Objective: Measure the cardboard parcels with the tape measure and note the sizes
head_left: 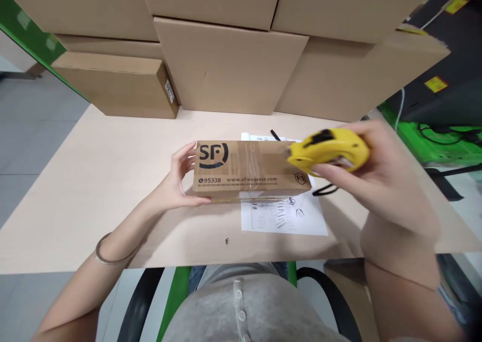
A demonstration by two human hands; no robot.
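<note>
Head view, looking down: the right hand (380,176) is closed around a yellow tape dispenser (328,150), fingers wrapped under its body and the thumb side hidden behind it. The dispenser is lifted off the table and hangs over the right end of a small cardboard box (248,168), its nose pointing left toward the box top (whether it touches the cardboard I cannot tell, since the hand and tool are blurred). The left hand (181,179) grips the box's left end, thumb low at the front edge and fingers curled over the top by the printed "SF" logo. The box lies flat, long side toward the person, with a strip of clear tape running across its middle. Under its right half sits a white printed sheet (286,216), which sticks out toward the person, and a black pen (275,135) shows just behind the box. All of this rests on a pale wooden table (94,181). Larger plain cartons (229,66) are stacked along the far edge, and a bangle (109,254) circles the left wrist.
</note>
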